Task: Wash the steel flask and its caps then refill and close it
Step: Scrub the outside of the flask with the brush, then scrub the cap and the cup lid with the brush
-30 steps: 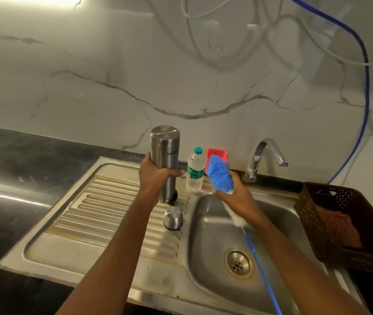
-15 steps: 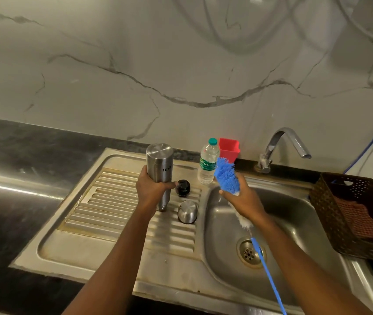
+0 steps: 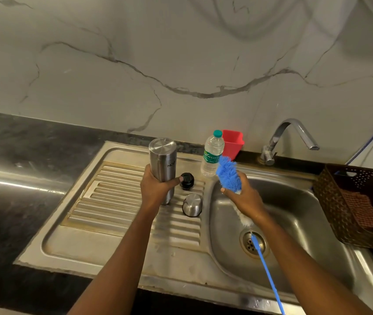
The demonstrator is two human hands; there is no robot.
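Steel flask (image 3: 162, 160) stood mouth-down on drainboard (image 3: 112, 201), your left hand (image 3: 156, 189) wrapped round its body.
Black cap (image 3: 187, 181) and steel cap (image 3: 192, 205) lay just right of that grip; washing looked underway, refill and closing remained. Your right hand (image 3: 244, 198) clutched the blue brush (image 3: 228, 173) over the basin (image 3: 294, 214); water bottle (image 3: 211, 155) stood just behind, easily knocked.

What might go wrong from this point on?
The brush tip is close to the bottle; a swing by the right hand may topple it. The flask, gripped by the left hand, is right beside the black cap and steel cap; a bump could send them into the sink.
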